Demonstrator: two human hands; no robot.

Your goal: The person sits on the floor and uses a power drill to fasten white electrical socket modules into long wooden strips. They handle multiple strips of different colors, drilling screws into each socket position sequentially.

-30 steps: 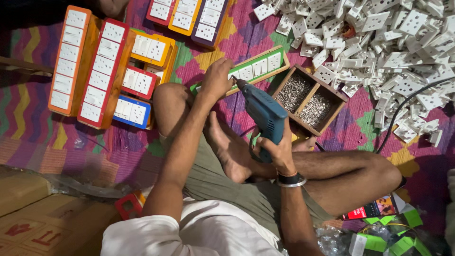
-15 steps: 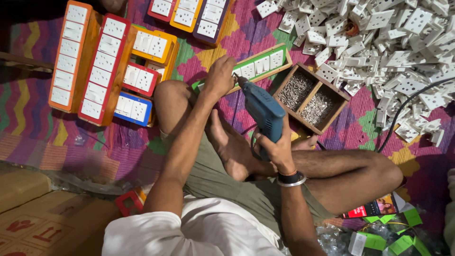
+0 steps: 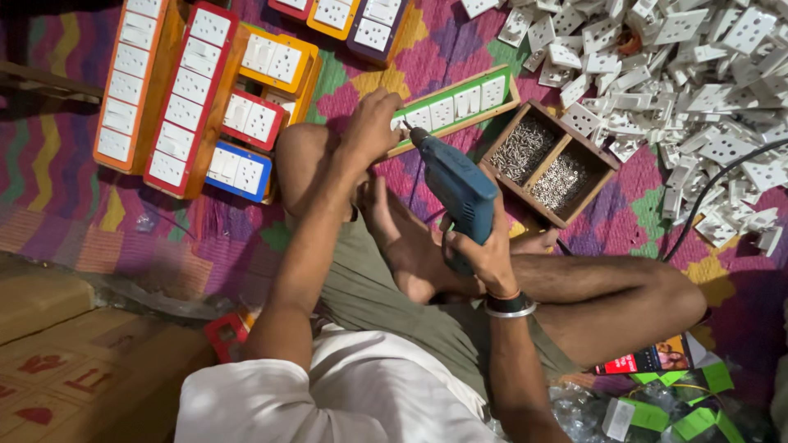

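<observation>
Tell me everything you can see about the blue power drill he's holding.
The blue power drill is a pistol-shaped corded-looking tool with a teal-blue plastic body and a dark metal chuck. The right hand grips its handle from below. It tilts up and left, its thin bit tip meeting the green-framed socket board, which the left hand steadies at its near end. It hangs over the person's crossed legs, beside the wooden screw tray.
</observation>
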